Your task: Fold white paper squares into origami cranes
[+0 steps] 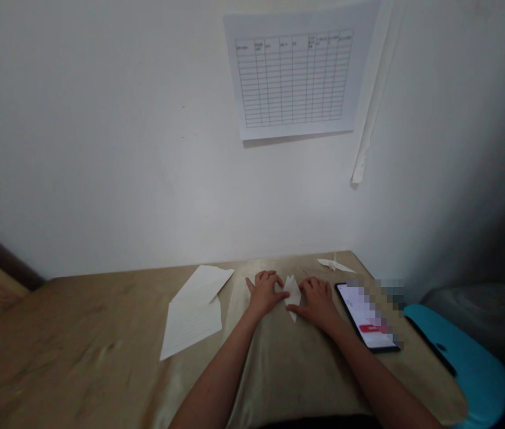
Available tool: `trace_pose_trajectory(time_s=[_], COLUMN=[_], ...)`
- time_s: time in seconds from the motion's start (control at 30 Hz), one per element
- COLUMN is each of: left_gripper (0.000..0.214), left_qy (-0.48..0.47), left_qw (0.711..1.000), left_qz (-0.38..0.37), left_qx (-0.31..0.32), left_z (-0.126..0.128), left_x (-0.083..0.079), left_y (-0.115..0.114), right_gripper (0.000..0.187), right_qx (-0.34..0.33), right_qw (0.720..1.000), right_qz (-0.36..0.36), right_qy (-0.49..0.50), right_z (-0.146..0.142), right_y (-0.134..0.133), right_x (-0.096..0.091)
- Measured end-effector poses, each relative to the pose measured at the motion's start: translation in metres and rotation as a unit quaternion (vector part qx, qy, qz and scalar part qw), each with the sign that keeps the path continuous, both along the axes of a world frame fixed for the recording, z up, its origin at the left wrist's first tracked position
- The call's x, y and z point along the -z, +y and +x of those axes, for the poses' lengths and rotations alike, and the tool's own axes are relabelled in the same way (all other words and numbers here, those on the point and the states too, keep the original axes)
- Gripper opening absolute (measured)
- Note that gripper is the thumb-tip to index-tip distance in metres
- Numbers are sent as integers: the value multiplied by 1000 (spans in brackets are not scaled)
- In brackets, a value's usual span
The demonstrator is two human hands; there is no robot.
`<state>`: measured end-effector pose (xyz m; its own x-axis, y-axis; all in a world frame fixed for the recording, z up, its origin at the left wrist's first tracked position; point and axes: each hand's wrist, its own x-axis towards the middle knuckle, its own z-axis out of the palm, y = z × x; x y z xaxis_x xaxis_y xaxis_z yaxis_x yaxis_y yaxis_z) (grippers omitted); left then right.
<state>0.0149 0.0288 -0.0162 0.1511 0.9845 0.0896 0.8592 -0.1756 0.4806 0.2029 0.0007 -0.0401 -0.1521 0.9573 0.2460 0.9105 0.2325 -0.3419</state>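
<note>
A small folded piece of white paper (293, 292), narrow and pointed at its near end, lies on the table between my two hands. On its left edge rests the thumb of my left hand (267, 291), whose other fingers are spread on the tabletop. My right hand (318, 299) is at the paper's right edge, thumb near the lower point and fingers curved down to the table. Both hands press the paper from the sides, and parts of its edges are hidden under the fingertips.
Loose white sheets (194, 325) lie left of my hands on the tan table (100, 333). To the right are a phone (359, 319) with a lit screen and a torn paper scrap (335, 265). A turquoise object (462, 357) stands beyond the right edge. A printed chart (295, 80) hangs on the wall.
</note>
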Motion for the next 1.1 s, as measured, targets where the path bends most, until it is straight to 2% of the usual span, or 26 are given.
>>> trace_pose_trajectory(time_s=[0.2,0.43,0.67,0.77,0.87,0.93,1.0,1.1], left_gripper=[26,23,10,8,11,23,32,25], left_qy=[-6,4,-9,-11,-4,-2,3,34], left_qw=[1000,1000,1000,1000,999,999,998,993], left_qz=[0,-2,11,23,35,48,70,101], left_qx=[0,3,4,-7,-15,-17,-3,50], left_z=[0,-1,-6,-8,-9,-8,-7,-7], left_x=[0,0,5,7,7,5,3,0], left_y=[0,-1,1,3,2,1,0,-2], right_gripper=[66,82,90,77,49,34,27,26], right_qx=[-27,-55,-41,-48,-75,-91,-93,-87], right_qw=[999,997,996,995,994,993,993,994], right_qz=[-29,-47,-38,-27,-25,-26,-28,-30], right_qy=[19,30,68,78,75,71,64,59], right_z=[5,11,11,13,14,15,15,15], right_y=[-2,-5,-2,1,1,1,0,1], right_x=[-5,-6,-1,-2,-5,-7,-6,-4])
